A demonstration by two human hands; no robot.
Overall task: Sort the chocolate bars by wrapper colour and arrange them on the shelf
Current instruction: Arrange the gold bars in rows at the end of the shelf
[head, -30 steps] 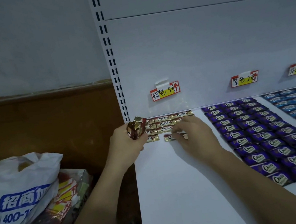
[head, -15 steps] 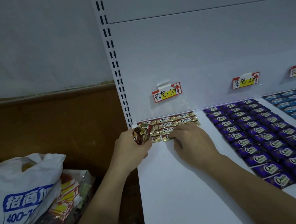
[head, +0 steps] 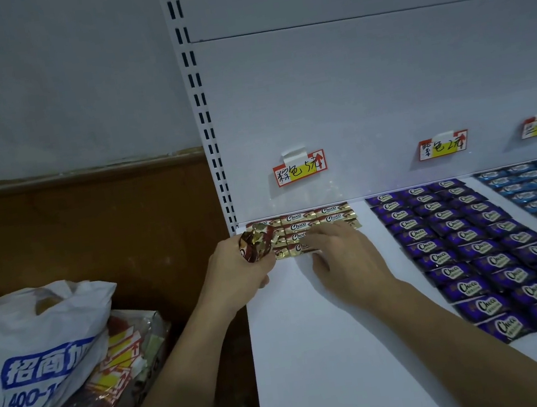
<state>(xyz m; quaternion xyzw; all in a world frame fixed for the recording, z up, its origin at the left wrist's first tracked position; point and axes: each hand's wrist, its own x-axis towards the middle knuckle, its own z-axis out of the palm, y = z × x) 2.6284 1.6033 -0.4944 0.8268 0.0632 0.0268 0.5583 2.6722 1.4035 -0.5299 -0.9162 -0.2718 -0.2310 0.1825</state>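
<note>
Within the last second the right hand point(head: 342, 258) has pushed a gold-and-brown foil chocolate bar point(head: 293, 250) flush into the fourth row on the white metal shelf point(head: 330, 349). Its grip is released, fingers flat. The left hand point(head: 239, 275) clasps a spare bunch of bars point(head: 255, 245), so the brown block needs more placements.

Dim, bluish light throughout. Upper left of the frame: plain grey wall point(head: 56, 77). Below it, middle left: brown wooden panelling point(head: 93, 233) with a worn top edge. Centre to right: white back panel point(head: 381, 86), edged on its left by a slotted upright point(head: 202, 116).
</note>
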